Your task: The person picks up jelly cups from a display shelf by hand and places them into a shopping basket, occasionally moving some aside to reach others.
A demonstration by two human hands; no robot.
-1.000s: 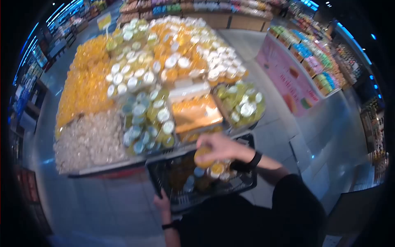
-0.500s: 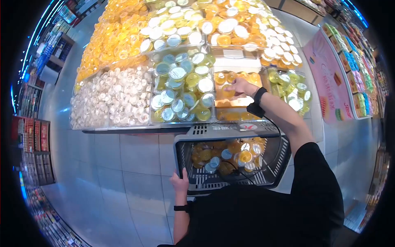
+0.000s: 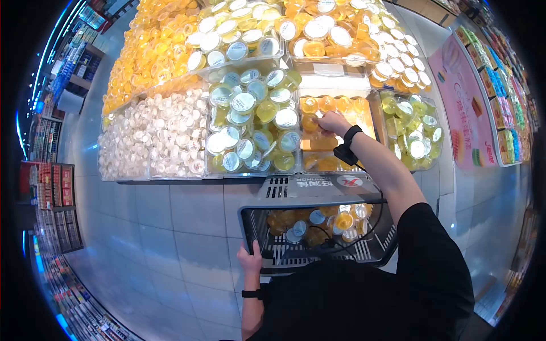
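Observation:
My right hand [image 3: 334,123] reaches over the orange compartment of the display, its fingers closed on the edge of an orange jelly cup [image 3: 310,123]. A row of orange jelly cups [image 3: 327,103] lies just beyond it. My left hand [image 3: 249,259] is wrapped round the left rim of a grey plastic basket [image 3: 245,223]. Orange jelly cups [image 3: 344,221], some with white lids up, lie heaped inside the basket along with a black cable [image 3: 364,234]. My right wrist wears a black strap with a small box; a black band circles my left wrist.
Left of my right hand stands a bin of green jelly cups [image 3: 244,122], then one of small clear cups [image 3: 165,133]. More green cups [image 3: 412,128] fill a right-hand bin. Orange heaps [image 3: 156,48] rise behind. A pink-sided stand [image 3: 463,108] is at the right, across tiled floor [image 3: 187,267].
My right hand has shifted slightly toward me and right, still at the orange cups. More of the row of cups behind it shows. My left hand stays on the basket rim.

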